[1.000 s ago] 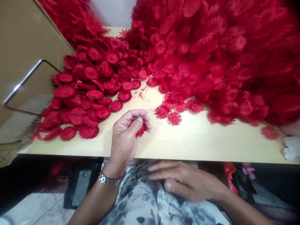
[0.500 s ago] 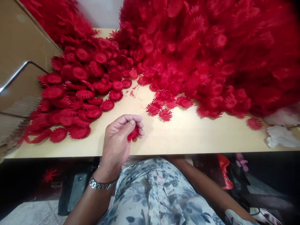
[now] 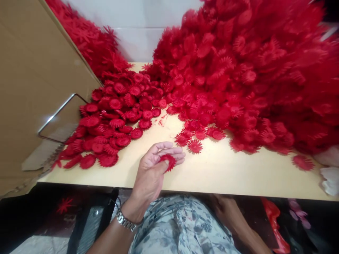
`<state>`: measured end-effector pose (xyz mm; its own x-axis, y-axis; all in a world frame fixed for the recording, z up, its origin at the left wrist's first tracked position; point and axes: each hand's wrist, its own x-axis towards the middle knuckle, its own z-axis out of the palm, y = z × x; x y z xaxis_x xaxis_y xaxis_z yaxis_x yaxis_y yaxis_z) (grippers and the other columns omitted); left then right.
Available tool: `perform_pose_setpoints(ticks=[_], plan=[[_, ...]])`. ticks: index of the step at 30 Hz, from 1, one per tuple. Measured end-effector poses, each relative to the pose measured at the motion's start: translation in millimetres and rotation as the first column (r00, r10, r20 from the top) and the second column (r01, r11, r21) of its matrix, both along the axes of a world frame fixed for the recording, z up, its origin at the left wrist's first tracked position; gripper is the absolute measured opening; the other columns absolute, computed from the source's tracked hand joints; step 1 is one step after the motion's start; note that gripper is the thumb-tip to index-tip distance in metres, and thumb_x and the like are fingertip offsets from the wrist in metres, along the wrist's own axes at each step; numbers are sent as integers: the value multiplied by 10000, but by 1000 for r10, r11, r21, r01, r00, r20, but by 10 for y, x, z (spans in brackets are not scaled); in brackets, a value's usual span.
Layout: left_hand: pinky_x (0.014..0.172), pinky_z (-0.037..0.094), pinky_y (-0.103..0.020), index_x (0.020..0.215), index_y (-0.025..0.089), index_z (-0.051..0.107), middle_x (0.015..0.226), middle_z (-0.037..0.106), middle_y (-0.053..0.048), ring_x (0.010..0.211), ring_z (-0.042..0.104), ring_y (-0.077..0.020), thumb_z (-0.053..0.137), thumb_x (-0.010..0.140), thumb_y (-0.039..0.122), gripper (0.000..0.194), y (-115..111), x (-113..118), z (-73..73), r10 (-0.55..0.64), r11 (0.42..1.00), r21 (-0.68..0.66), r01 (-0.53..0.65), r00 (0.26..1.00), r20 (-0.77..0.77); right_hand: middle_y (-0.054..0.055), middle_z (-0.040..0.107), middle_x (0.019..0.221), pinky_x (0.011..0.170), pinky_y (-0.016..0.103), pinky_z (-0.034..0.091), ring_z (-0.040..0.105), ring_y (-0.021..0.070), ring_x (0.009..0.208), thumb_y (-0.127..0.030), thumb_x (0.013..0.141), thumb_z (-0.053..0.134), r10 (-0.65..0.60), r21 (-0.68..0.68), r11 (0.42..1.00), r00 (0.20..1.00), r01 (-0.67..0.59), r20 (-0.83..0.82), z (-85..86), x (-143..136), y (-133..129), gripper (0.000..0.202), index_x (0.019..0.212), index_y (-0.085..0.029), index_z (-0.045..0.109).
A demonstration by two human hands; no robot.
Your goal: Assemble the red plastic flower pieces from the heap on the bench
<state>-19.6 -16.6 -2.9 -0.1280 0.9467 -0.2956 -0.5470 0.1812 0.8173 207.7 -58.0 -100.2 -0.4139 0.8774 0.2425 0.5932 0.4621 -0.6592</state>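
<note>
My left hand, with a metal watch on its wrist, is over the front of the table. Its thumb presses a red fabric flower piece with a fringed edge against the fingers, which are fairly straight. My right hand is low at the table's front edge, beside my patterned clothing; its fingers are hidden. Just beyond my left hand lie a few loose red flower pieces. To the left is a heap of rounded, stacked-looking red flower pieces.
A large pile of red flower pieces covers the table's back and right. At left stands a cardboard panel with a bent metal rod before it. White crumpled material lies at the right edge.
The view has shifted, so the table appears lower and farther right. The fingers of my left hand have straightened, exposing more of the flower piece. Part of my right hand now shows.
</note>
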Motion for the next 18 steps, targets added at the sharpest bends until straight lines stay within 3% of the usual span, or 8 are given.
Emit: perform_pose_setpoints(ticks=[2,4,6,8,9,11,14,18], plan=[[795,518,-351,915,139,553,854,719,-89,791,679,-202,642,678,65,264,8,13,5,4,1000,-7,-4,1000,7,33,658,707,498,245,538,650,181,613,-211,871,438,69,-162,985,995,-57,71,200,207,-113,220,863,-241,656],[800,521,-356,940,140,545,882,719,-98,827,675,-213,659,682,87,288,16,16,7,-10,1000,-3,10,1000,12,29,670,760,543,209,551,666,167,668,-203,846,459,187,-290,944,980,-158,74,489,346,-150,209,940,-259,637],[791,527,-356,967,140,538,907,715,-108,859,670,-225,665,693,107,304,21,14,5,-40,999,4,40,999,10,33,681,856,547,194,548,672,176,726,-224,818,515,223,-209,956,973,-207,56,796,362,-75,279,1081,-295,575],[774,534,-350,988,138,532,920,712,-114,872,667,-232,662,707,121,311,19,10,4,-65,998,3,65,998,-3,40,671,907,601,203,546,663,172,761,-214,824,523,90,-77,993,993,-84,79,1036,242,126,327,1144,-285,522],[770,535,-347,995,138,530,926,710,-115,876,666,-233,659,712,122,311,15,9,4,-73,997,1,73,997,-10,41,666,893,597,200,536,655,160,738,-205,832,512,87,12,996,995,-88,46,1115,142,266,300,1125,-265,529],[781,532,-351,999,138,528,940,707,-117,881,665,-232,645,724,111,300,3,11,6,-85,996,1,85,996,-17,44,652,870,636,227,519,635,155,745,-181,836,512,52,196,979,998,-58,36,1185,-94,582,211,1033,-237,567],[777,532,-366,986,139,536,904,713,-115,843,673,-229,631,734,111,270,-21,17,8,-90,996,12,91,996,-12,92,631,1006,837,381,477,592,230,951,-151,841,485,3,404,909,971,-101,237,1135,-397,980,229,1034,-204,598],[688,546,-347,912,146,597,903,709,-105,757,681,-221,642,728,151,189,-30,16,9,-92,996,-16,92,995,-32,115,550,1200,962,487,392,444,288,1190,-160,832,513,-25,450,882,942,-137,334,995,-535,1112,270,1088,-198,589]])
